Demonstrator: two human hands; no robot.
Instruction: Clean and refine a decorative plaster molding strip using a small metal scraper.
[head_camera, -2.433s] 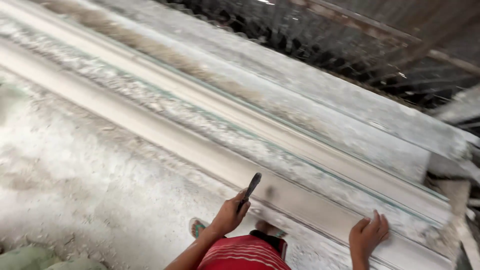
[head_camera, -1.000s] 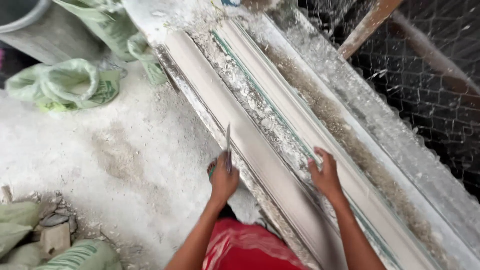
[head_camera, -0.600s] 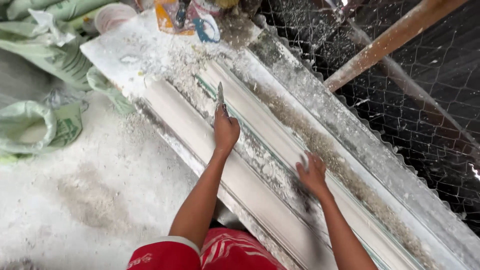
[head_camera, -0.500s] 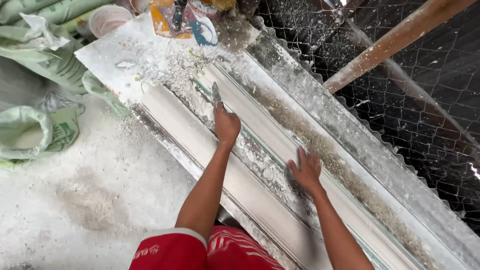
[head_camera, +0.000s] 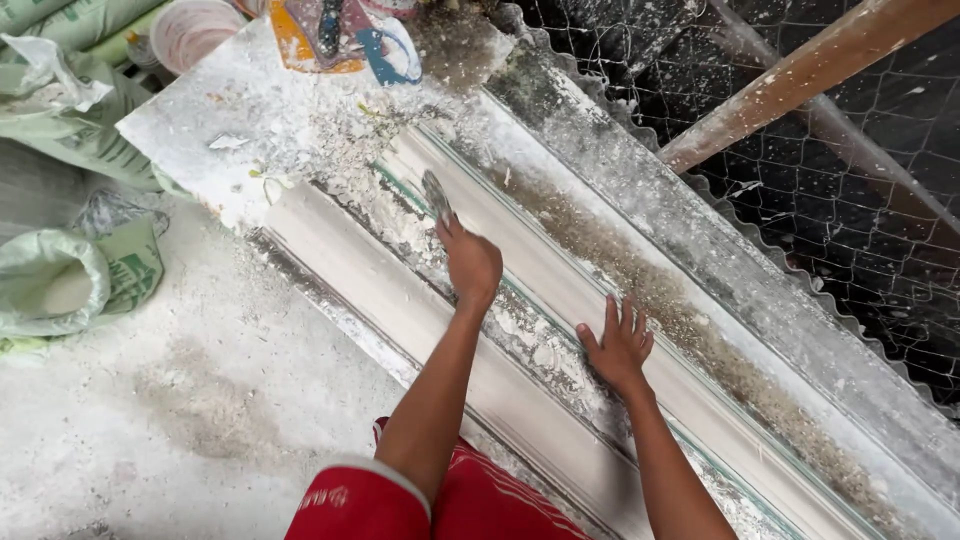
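The left hand (head_camera: 472, 265) is closed in a fist around the handle of a scraper (head_camera: 436, 194); the blade sticks out of the grip toward 11 o'clock, and its tip rests on the crumbly white plaster lying in the channel between two long white mouldings. The handle itself is hidden inside the fingers.

The right hand (head_camera: 620, 345) holds nothing. It lies flat with the fingers spread and pointing to 12 o'clock, palm pressed on the far moulding (head_camera: 560, 285), at about 4 o'clock from the left hand and well apart from the scraper.

The near moulding (head_camera: 370, 270) runs beside the scraper at its 8 o'clock side, from the upper left down toward the lower right. Both mouldings lie on a dusty bench (head_camera: 250, 110) coated in white powder and flakes.

At 12 o'clock from the scraper, at the far end of the bench, sits a torn coloured paper bag (head_camera: 340, 40), with a pale plastic bucket (head_camera: 190, 30) just to its 9 o'clock. Green sacks (head_camera: 60, 280) rest on the floor at 9 o'clock. Wire mesh (head_camera: 850, 200) and a slanting wooden pole (head_camera: 800, 75) stand at 2 o'clock, behind a corrugated sheet (head_camera: 720, 260). A red sleeve (head_camera: 360, 500) shows at 6 o'clock.
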